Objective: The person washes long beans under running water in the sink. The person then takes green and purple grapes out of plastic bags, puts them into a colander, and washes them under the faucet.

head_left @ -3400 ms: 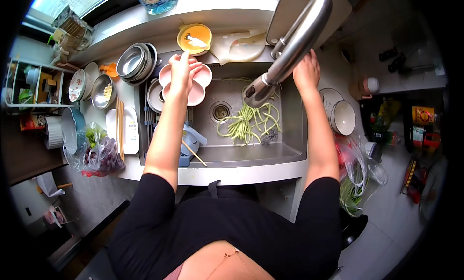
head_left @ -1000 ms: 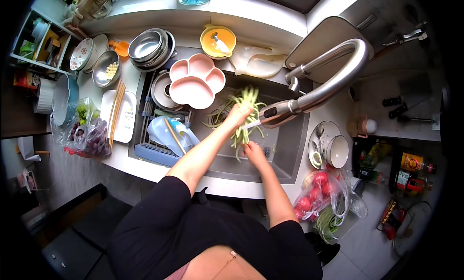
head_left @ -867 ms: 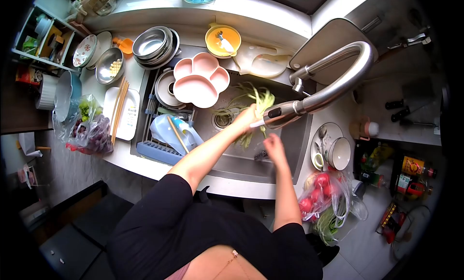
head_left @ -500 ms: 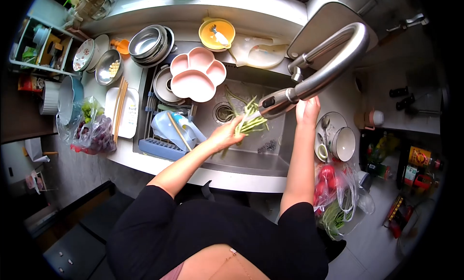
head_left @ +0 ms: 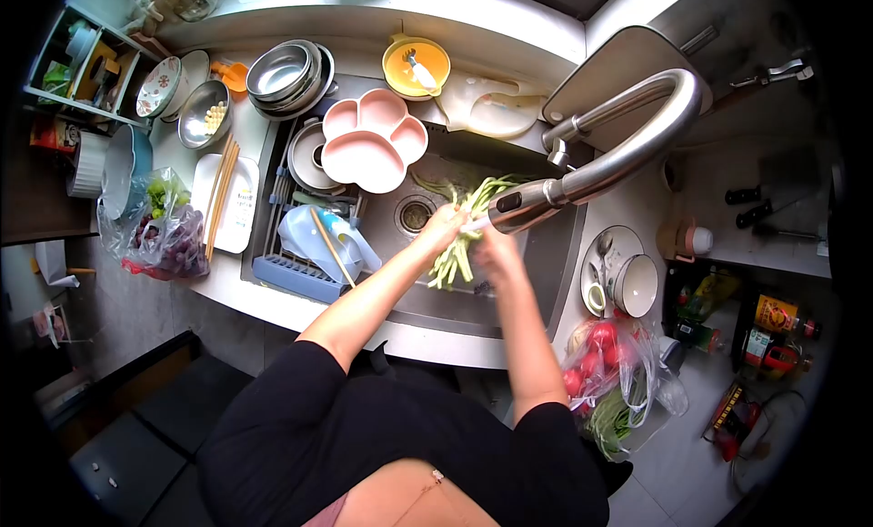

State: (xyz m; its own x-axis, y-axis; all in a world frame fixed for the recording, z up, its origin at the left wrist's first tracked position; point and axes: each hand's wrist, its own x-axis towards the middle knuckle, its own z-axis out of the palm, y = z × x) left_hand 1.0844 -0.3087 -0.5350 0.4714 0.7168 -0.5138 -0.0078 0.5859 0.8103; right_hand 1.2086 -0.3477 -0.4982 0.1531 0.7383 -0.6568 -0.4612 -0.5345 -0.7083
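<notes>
My left hand is closed around a bunch of green beans over the sink. Their ends stick out above and below the fist. From the tap a stream of water falls onto the bunch. Close beside the beans, under the tap head, is my right hand; it is blurred and its fingers are partly hidden, so its grip does not show. Some loose beans lie in the sink near the drain.
A pink divided plate and a blue dish rack occupy the sink's left side. Metal bowls and a yellow bowl stand behind. To the right are a plate with a bowl and a bag of tomatoes.
My right hand has come down from behind the tap to the beans. The beans in my left hand now hang lower and more upright. The view has shifted slightly.
</notes>
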